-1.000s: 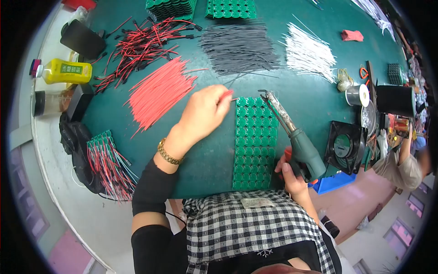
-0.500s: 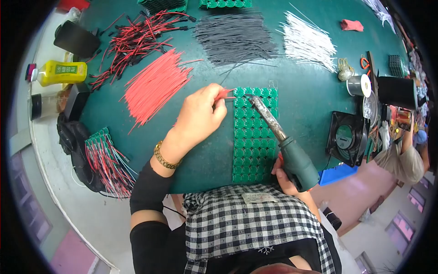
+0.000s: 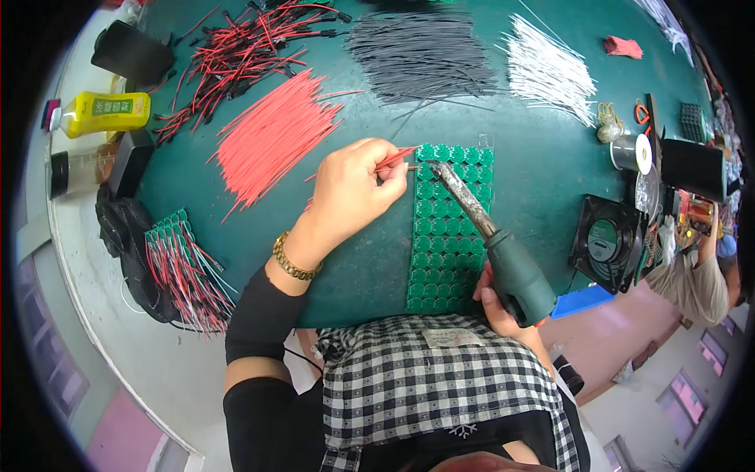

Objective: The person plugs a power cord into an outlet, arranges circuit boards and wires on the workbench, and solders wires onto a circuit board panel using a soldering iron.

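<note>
My left hand (image 3: 358,185) pinches several red wires (image 3: 391,160), whose ends reach the upper left edge of a green circuit board panel (image 3: 451,228). Round boards in rows make up this panel, which lies flat on the table. My right hand (image 3: 498,305) is wrapped round the dark green handle of a soldering iron (image 3: 515,271). Its stained metal barrel slants up and left over the panel, with the tip close to the wire ends by the top rows. Whether the tip touches a pad I cannot tell. The handle partly hides my right fingers.
Bundles of red wires (image 3: 275,141), black wires (image 3: 421,55) and white wires (image 3: 550,69) lie beyond my hands. Red-and-black leads (image 3: 236,59) are piled at back left. A fan (image 3: 604,242), a solder spool (image 3: 631,153) and a blue tray (image 3: 582,301) are at right. Another person (image 3: 696,283) sits far right.
The view has shifted slightly, so the panel and wire bundles appear a little further right. My left hand still pinches red wires by the panel, and the iron's tip stays near its top rows.
</note>
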A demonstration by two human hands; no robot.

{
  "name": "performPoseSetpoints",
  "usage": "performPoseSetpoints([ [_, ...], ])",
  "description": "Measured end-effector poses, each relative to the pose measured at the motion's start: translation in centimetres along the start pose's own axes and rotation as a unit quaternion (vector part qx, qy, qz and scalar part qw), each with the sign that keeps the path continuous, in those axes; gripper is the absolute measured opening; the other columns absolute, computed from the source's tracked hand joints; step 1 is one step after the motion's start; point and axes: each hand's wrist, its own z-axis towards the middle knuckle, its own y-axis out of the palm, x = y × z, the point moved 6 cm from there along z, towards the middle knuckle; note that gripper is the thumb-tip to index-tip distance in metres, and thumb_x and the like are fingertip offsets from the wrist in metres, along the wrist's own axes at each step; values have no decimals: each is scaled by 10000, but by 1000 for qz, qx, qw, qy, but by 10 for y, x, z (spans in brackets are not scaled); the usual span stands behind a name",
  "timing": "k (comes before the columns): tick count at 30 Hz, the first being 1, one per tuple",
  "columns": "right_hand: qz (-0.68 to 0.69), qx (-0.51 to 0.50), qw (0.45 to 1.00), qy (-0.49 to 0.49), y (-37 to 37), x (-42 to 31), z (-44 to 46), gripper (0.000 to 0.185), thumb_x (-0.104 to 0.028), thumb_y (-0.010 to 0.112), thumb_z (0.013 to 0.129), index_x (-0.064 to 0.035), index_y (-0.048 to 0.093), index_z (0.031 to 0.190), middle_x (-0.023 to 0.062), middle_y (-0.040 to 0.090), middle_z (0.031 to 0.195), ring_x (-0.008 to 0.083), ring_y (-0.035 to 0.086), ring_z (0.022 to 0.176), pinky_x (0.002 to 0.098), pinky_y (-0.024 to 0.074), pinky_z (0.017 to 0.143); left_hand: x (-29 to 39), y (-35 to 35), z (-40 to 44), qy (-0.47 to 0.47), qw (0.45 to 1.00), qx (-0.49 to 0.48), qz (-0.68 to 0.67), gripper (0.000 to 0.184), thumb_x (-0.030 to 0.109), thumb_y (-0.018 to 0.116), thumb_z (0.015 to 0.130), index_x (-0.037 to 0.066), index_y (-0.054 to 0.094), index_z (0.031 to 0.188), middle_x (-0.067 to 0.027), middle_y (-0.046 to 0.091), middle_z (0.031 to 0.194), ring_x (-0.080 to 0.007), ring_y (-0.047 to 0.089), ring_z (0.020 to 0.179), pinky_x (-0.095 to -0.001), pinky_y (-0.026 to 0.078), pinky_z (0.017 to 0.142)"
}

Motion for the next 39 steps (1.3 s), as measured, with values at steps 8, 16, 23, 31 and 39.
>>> performPoseSetpoints([
  [8, -12, 5, 1000, 9, 3, 1, -1, 176, -45, 692, 693, -44, 646, 863, 100, 642, 751, 288, 619, 594, 353, 512, 580, -2, 1, -1, -1, 1000, 23, -8, 80, 42, 699, 757, 3, 646, 801, -28, 594, 691, -41, 437, 516, -214, 365, 461],
  [16, -19, -6, 1000, -13, 6, -7, 5, 165, -37, 685, 695, -46, 645, 854, 92, 641, 747, 293, 614, 599, 368, 515, 604, 0, 1, -1, 19, 999, 34, -3, 77, 32, 699, 752, 0, 641, 791, -32, 597, 688, -44, 436, 503, -215, 363, 455],
  [23, 33, -31, 999, -28, 6, 5, -7, 384, -124, 608, 851, -19, 500, 1204, 66, 554, 757, 145, 532, 624, 282, 446, 578, 0, 1, -1, 27, 999, 39, 4, 68, 24, 693, 747, 0, 639, 781, -35, 610, 689, -48, 442, 494, -216, 363, 451],
  [31, 88, -16, 996, 22, 4, 9, -10, 456, -153, 614, 858, -34, 464, 1271, 74, 550, 767, 145, 529, 648, 284, 440, 593, 1, 1, -2, 31, 998, 45, 13, 73, 30, 692, 749, -2, 640, 788, -42, 612, 691, -56, 453, 494, -224, 373, 455],
  [39, 49, 19, 999, -9, 1, 17, -13, 199, -84, 646, 815, -29, 580, 995, 71, 603, 741, 186, 586, 623, 309, 476, 583, 0, 3, -3, 31, 999, 33, 16, 85, 40, 690, 766, -4, 630, 805, -59, 608, 714, -78, 487, 522, -237, 397, 477],
])
